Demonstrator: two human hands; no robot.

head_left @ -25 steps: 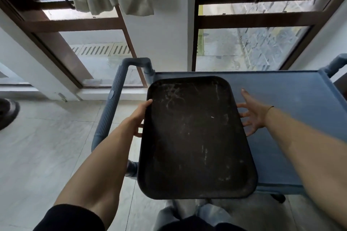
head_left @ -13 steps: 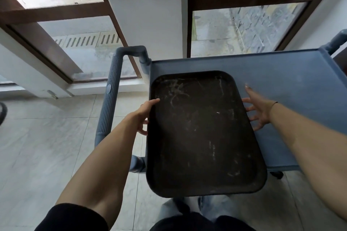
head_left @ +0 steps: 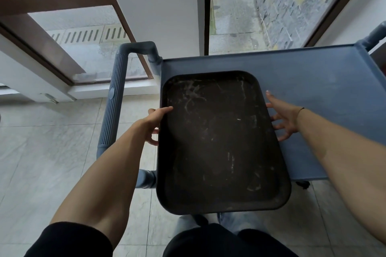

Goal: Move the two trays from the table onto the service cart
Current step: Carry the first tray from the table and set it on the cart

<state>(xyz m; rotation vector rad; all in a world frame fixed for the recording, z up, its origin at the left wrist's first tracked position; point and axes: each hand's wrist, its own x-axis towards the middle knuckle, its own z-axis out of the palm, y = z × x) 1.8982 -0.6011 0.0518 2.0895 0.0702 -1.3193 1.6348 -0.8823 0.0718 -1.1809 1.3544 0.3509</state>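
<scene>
1 tray (head_left: 217, 144) – L hand (head_left: 153, 123) grip, R hand (head_left: 285, 120) splayed, 1 cart (head_left: 325, 94)

Both forearms are bare. A black sleeve (head_left: 69, 240) is pushed up above the left elbow. The right wrist carries 1 thin dark band (head_left: 300, 109). Below: black top (head_left: 225, 242), light grey-blue trousers (head_left: 225, 220).

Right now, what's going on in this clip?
A person is setting a dark tray onto the top shelf of a blue service cart. The left hand grips the tray's left edge, thumb over the rim, while the right hand is spread open against the right edge. The tray lies at the cart's left end, its near end overhanging the front edge. No second tray is in view.
</scene>
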